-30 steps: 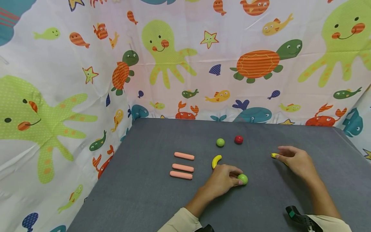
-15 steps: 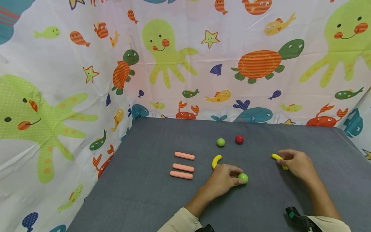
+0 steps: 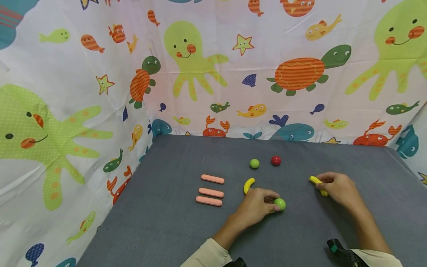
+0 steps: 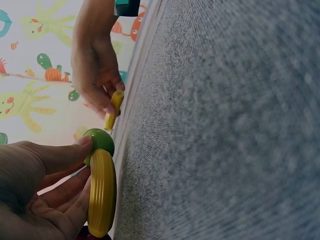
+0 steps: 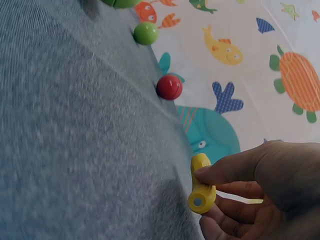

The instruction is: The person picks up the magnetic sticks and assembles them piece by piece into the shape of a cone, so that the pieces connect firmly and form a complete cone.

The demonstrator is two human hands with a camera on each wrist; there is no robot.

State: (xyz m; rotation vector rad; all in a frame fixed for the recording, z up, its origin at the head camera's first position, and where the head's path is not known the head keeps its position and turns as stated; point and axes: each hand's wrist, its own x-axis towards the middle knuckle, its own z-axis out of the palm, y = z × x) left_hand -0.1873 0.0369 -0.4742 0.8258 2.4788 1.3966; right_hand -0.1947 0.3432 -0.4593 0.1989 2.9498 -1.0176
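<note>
My left hand (image 3: pixel 258 205) pinches a green ball (image 3: pixel 280 203) between thumb and fingertips, low over the grey table. In the left wrist view a ridged yellow toy banana (image 4: pixel 102 195) lies along the fingers of that hand and overlaps the ball. Farther right, my right hand (image 3: pixel 341 188) pinches a small yellow stick-shaped toy (image 3: pixel 318 185); in the right wrist view the toy's round end has a grey disc, and a shadow falls on the cloth beside it. A curved yellow banana (image 3: pixel 248 185) lies just beyond my left knuckles.
Three pink sausages (image 3: pixel 211 192) lie in a row on the grey cloth (image 3: pixel 160 222), left of my left hand. A second green ball (image 3: pixel 254 163) and a red ball (image 3: pixel 275 160) sit farther back. A printed sea-animal curtain (image 3: pixel 213 85) borders the table's back and left.
The yellow toy in my right hand has turned and shifted slightly left, with more of it showing. My left hand with the green ball stays nearly still.
</note>
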